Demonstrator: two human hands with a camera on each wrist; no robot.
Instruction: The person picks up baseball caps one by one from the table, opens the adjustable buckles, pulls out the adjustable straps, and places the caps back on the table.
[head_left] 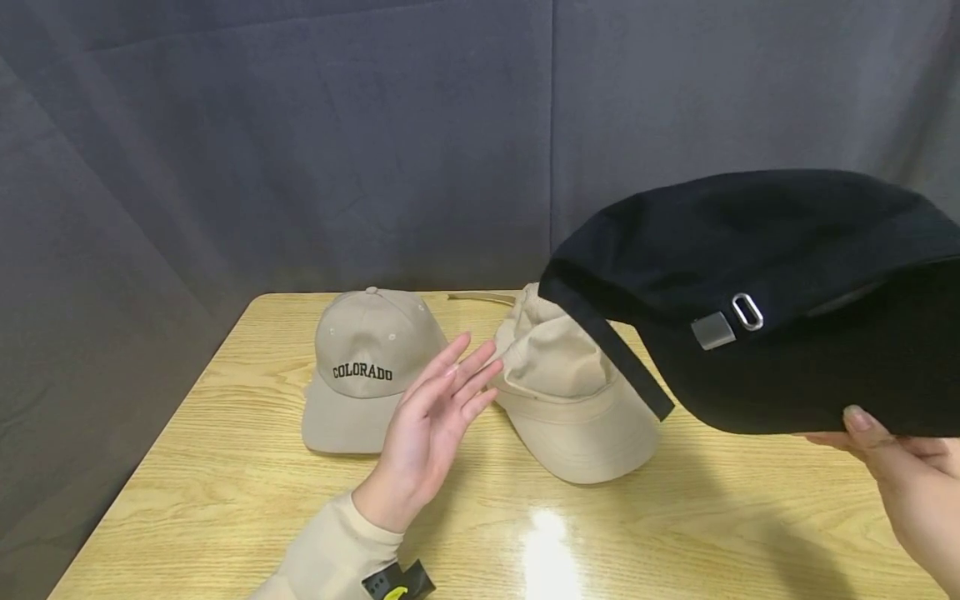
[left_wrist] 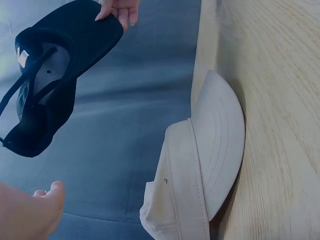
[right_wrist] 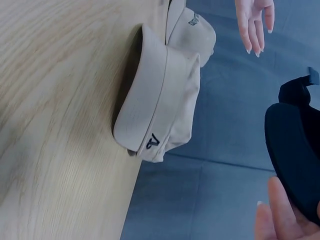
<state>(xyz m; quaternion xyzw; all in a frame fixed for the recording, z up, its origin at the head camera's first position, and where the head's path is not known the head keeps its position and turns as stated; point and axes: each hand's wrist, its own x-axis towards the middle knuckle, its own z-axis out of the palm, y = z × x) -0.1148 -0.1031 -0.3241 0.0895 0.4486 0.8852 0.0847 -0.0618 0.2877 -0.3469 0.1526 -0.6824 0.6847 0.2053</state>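
Note:
My right hand (head_left: 911, 483) pinches the brim of a black cap (head_left: 757, 242), thumb on one face and fingers on the other, and holds it up off the table at the right. A loose strap with a metal buckle (head_left: 713, 331) hangs from the cap. My left hand (head_left: 438, 425) is raised with fingers extended and touches nothing that I can make out. Behind it on the table lie a beige cap (head_left: 382, 333) lettered COLORADO and, to its right, a crumpled cream cap (head_left: 577, 408) with its brim toward me.
The caps lie on a light wood-grain table (head_left: 217, 517). Behind it hangs a dark grey curtain (head_left: 337, 150). A small black device (head_left: 397, 581) is worn on the left sleeve. The cream cap's strap (head_left: 480, 297) stretches toward the table's back edge.

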